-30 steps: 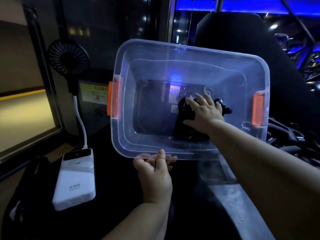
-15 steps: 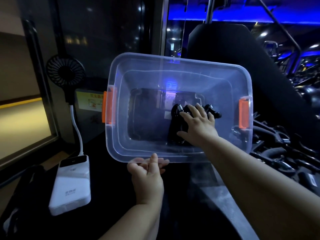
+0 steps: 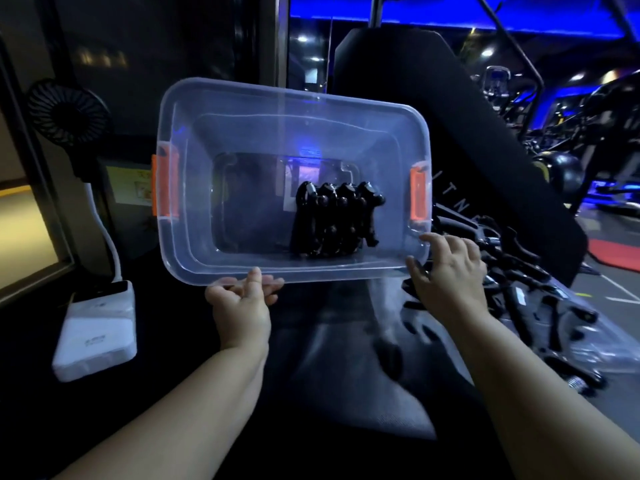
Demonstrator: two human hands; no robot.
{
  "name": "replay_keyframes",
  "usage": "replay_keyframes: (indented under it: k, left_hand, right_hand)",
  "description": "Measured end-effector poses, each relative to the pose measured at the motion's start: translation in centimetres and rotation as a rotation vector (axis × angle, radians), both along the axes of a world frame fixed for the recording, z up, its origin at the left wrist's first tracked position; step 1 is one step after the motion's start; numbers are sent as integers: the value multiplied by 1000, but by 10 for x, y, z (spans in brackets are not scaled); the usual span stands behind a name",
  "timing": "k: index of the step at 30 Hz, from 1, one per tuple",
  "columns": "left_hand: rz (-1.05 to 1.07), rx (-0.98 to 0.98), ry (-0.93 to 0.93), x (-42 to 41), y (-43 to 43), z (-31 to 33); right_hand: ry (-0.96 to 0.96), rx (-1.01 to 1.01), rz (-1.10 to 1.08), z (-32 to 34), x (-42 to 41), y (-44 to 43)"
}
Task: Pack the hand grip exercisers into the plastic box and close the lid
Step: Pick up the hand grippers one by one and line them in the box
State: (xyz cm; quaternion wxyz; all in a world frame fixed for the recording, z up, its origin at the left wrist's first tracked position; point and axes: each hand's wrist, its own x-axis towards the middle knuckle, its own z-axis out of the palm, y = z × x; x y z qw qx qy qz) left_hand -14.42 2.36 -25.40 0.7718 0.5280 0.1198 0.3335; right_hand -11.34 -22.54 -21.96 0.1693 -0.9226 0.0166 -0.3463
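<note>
A clear plastic box point(image 3: 194, 258) with orange side latches is tilted toward me, its opening facing the camera. Several black hand grip exercisers point(image 3: 334, 220) lie packed side by side against its bottom, right of centre. My left hand point(image 3: 242, 303) grips the box's near rim from below, thumb over the edge. My right hand point(image 3: 450, 268) is outside the box at its lower right corner, fingers relaxed and spread, fingertips near the rim. More black grip exercisers point(image 3: 519, 282) lie in a pile on the right, on a clear sheet that may be the lid.
A white power bank point(image 3: 97, 334) lies at the lower left, with a small black fan point(image 3: 67, 112) on a white neck above it. A dark padded bench back point(image 3: 450, 126) rises behind the box. Gym machines stand at the far right.
My right hand has let go of the exercisers and come out of the box to its lower right corner. The box has sunk a little in view.
</note>
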Motion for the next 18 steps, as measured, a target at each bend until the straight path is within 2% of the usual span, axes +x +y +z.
replay_keyframes:
  k: [5, 11, 15, 18]
  left_hand:
    - [-6, 3, 11, 2, 1, -2]
    - [-10, 20, 8, 3, 0, -4]
    - [-8, 25, 3, 2, -3, -3]
    - [-2, 20, 8, 3, -3, -5]
  right_hand:
    - [33, -41, -85, 1, -33, -30]
    - [255, -104, -350, -12, -66, -68]
    - [468, 46, -449, -24, -77, -81]
    - [510, 125, -452, -32, -78, -82]
